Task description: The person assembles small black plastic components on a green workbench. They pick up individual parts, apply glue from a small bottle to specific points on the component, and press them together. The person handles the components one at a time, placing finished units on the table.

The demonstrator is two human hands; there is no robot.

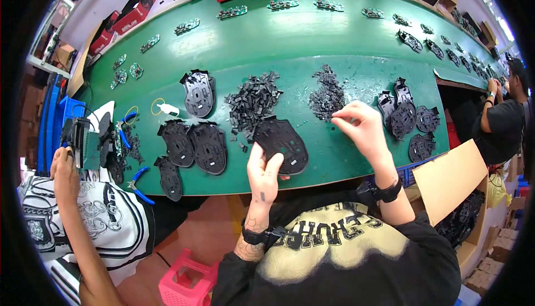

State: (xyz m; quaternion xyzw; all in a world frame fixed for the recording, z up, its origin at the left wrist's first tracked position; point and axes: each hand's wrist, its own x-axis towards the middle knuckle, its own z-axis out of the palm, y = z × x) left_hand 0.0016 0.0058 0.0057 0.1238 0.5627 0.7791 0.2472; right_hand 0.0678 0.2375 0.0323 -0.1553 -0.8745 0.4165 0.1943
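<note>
The black plastic mouse shell is lying flat near the front edge of the green table, and the left hand is pinching its near edge between thumb and fingers. It looks light and stiff, a thin moulded piece with cut-outs, so gripping by the solid rim seems safer than by the fine inner ribs, which could snap. The right hand is reaching toward a heap of small dark plastic bits, fingertips drawn narrowly together, seemingly around one tiny piece, though that is too small to tell. A second, larger heap of black clips is sitting just behind the shell. More shells are lying to the left and another cluster to the right. Further left, another person's hand is working beside blue-handled pliers.
</note>
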